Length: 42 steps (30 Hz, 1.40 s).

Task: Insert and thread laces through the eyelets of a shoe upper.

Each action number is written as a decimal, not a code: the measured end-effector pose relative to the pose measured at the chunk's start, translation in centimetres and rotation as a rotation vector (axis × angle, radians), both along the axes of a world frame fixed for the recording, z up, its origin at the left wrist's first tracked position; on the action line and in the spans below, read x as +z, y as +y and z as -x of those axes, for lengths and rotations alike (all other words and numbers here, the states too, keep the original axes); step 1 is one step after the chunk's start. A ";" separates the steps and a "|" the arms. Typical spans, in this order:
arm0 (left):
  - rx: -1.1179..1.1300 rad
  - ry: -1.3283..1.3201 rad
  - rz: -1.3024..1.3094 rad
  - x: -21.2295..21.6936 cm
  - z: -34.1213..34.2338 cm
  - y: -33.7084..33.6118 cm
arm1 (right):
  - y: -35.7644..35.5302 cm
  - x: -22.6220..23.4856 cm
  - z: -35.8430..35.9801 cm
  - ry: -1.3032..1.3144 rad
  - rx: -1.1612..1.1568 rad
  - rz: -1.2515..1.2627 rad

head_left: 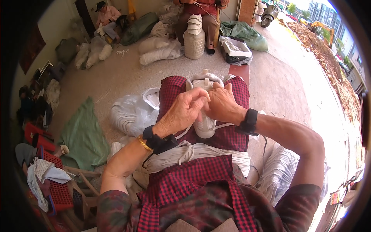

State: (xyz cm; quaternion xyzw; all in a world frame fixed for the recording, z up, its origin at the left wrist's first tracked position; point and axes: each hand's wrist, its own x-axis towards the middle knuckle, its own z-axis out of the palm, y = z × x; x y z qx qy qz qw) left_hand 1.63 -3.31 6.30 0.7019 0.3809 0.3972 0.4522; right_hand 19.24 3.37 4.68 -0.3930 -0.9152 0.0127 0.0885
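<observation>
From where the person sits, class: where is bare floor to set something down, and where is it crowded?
Bare concrete floor lies ahead-left, between the clear bag of white pieces and the white sacks; more floor runs ahead-right. Crowded: the lap, where the left hand and right hand work a white shoe piece, and the red crates on the left.

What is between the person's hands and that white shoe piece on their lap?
Nothing visible. Both the left hand and the right hand already rest on the white shoe piece, fingers meeting over its middle, on the red checked cloth.
</observation>
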 end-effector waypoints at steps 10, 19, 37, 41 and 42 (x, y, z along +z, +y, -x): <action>0.102 -0.007 -0.114 -5.5 1.4 3.9 | 0.3 -1.8 -1.5 0.256 -0.002 -0.179; 0.145 -0.032 0.037 -2.0 0.7 2.1 | 3.3 3.4 -3.1 0.897 -0.002 0.313; 0.072 -0.525 0.517 0.8 -1.2 1.4 | 0.9 3.1 -2.6 0.866 0.142 0.230; -0.052 -0.109 0.309 6.8 -0.3 -1.6 | 1.8 1.3 -4.4 0.651 0.190 0.157; -0.046 -0.105 0.242 9.8 0.0 -2.4 | 2.1 1.0 -4.5 0.654 0.187 0.168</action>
